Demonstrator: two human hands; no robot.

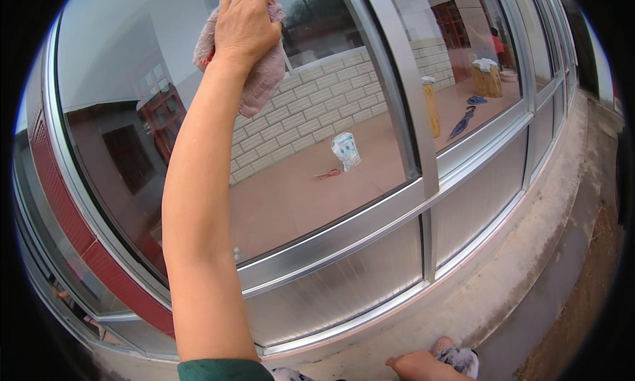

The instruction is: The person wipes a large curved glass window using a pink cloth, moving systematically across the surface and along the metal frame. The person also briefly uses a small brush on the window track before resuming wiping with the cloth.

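Note:
High on the glass pane (307,192) of an aluminium-framed window, my left hand (248,26) presses a pinkish-grey cloth (263,83) with the arm stretched up. The cloth hangs below the palm, and a small red patch shows at its left edge. Low at the bottom edge, my right hand (414,366) is partly in view near my shoe (443,345) and patterned trouser leg; whether it holds anything is not visible. Behind the glass a white plastic bag (346,151) with blue marks stands on a tiled floor, beside a small red item (329,174).
The aluminium frame (337,232) runs along above lower panels (342,282). A concrete ledge (496,306) curves along the wall's foot. Through the right pane show a folded umbrella (463,123), wooden stumps (486,81) and a person in red (497,43). A red strip (99,257) borders the window's left.

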